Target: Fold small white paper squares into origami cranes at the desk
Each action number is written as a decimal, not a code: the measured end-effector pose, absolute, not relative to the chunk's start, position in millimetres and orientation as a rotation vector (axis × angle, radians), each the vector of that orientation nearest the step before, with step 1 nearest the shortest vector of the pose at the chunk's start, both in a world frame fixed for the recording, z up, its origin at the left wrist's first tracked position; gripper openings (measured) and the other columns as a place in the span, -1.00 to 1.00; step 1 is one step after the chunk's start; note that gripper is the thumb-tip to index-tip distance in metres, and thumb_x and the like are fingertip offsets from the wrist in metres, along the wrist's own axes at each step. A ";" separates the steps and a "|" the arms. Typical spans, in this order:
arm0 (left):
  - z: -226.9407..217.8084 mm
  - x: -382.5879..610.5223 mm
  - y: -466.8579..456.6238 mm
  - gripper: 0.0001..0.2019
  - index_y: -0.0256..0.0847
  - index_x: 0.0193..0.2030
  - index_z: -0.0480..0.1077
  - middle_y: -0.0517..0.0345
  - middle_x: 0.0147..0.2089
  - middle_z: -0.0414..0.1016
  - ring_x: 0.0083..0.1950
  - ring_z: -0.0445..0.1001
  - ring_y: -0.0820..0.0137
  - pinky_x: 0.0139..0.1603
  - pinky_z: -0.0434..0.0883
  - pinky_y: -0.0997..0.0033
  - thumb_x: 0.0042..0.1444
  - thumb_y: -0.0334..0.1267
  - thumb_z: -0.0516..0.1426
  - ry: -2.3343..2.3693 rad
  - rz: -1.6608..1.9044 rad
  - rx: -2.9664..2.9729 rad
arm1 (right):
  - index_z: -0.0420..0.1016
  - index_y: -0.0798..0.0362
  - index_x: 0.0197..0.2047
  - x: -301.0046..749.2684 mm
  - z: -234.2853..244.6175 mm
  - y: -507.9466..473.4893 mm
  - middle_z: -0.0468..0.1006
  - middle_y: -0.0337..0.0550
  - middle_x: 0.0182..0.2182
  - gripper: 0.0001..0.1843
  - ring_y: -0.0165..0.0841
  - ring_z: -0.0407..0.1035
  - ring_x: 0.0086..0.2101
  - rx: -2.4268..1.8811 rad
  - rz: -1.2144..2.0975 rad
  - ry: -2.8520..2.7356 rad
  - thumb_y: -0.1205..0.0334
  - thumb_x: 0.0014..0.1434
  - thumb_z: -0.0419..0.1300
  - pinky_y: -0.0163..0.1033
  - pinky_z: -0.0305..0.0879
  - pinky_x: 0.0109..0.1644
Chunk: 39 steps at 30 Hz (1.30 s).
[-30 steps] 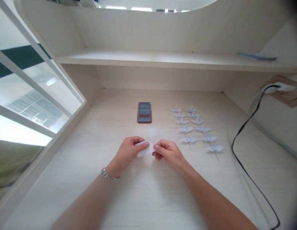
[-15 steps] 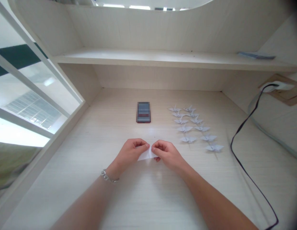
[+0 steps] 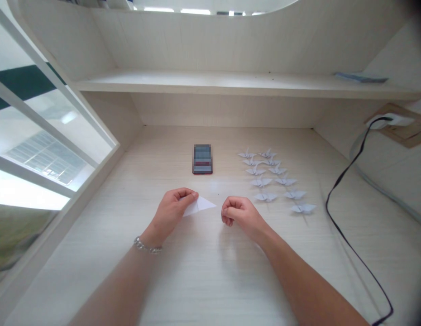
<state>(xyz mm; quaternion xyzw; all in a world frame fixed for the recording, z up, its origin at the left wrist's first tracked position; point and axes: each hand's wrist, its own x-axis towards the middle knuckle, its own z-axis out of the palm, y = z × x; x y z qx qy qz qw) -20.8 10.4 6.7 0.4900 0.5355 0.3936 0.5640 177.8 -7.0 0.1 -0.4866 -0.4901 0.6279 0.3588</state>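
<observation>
My left hand [image 3: 174,208] pinches a folded piece of white paper [image 3: 201,206] between thumb and fingers. The paper's pointed corner sticks out to the right, and a crease runs down it; the rest of it is hidden by the fingers. Just right of that point, apart from the paper, my right hand [image 3: 240,213] hovers over the desk with its fingers curled closed and nothing visible in them. Folded white paper cranes [image 3: 266,197] stand in two slanting rows on the desk, beyond and to the right of my right hand.
A phone with a blurred screen [image 3: 202,159] lies on the desk ahead of my hands. A black cable [image 3: 332,190] runs from the wall socket [image 3: 400,124] down the desk's right side. Above the back crosses a shelf [image 3: 210,86], and a window frame [image 3: 84,190] borders the left.
My right hand has let go of the paper and moved slightly right. My left hand has shifted left and a little up with the paper, which now shows its pointed corner.
</observation>
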 end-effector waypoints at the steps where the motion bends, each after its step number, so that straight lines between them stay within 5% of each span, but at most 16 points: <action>1: 6.6 -22.5 11.2 -0.76 -0.29 -0.42 0.42 0.21 -0.51 0.40 -0.51 0.28 0.52 -0.51 0.16 0.54 -0.07 -0.11 0.18 1.261 0.954 1.138 | 0.34 0.10 -0.58 178.4 0.8 -6.3 0.41 -0.26 -0.67 -0.93 -0.49 0.23 -0.64 -1.257 1.611 -1.238 0.36 -0.09 0.11 -0.36 0.15 -0.54; 10: 6.1 -13.4 7.6 -0.78 -0.30 -0.39 0.42 0.18 -0.46 0.41 -0.46 0.29 0.50 -0.46 0.20 0.54 -0.04 -0.15 0.18 1.194 0.939 1.152 | 0.38 0.11 -0.42 173.1 -2.1 -8.1 0.47 -0.18 -0.50 -0.81 -0.47 0.29 -0.53 -1.147 1.562 -1.232 0.15 0.06 0.14 -0.34 0.24 -0.46; 25: 4.8 -5.3 -0.7 -0.81 -0.26 -0.43 0.47 0.20 -0.52 0.42 -0.51 0.29 0.49 -0.51 0.18 0.54 0.02 -0.22 0.08 1.178 0.564 1.601 | 0.41 0.09 -0.43 172.7 -8.8 -12.0 0.41 -0.24 -0.57 -0.84 -0.46 0.28 -0.53 -1.313 1.435 -1.595 0.20 0.08 0.09 -0.35 0.17 -0.46; 39: 14.7 -26.3 8.6 -0.90 -0.32 -0.50 0.42 0.19 -0.55 0.36 -0.48 0.28 0.48 -0.42 0.21 0.49 -0.08 -0.40 0.08 1.075 0.568 1.407 | 0.38 0.13 -0.53 183.7 2.4 -2.0 0.40 -0.26 -0.64 -0.82 -0.51 0.25 -0.62 -1.210 1.620 -1.255 0.18 -0.06 0.21 -0.37 0.18 -0.53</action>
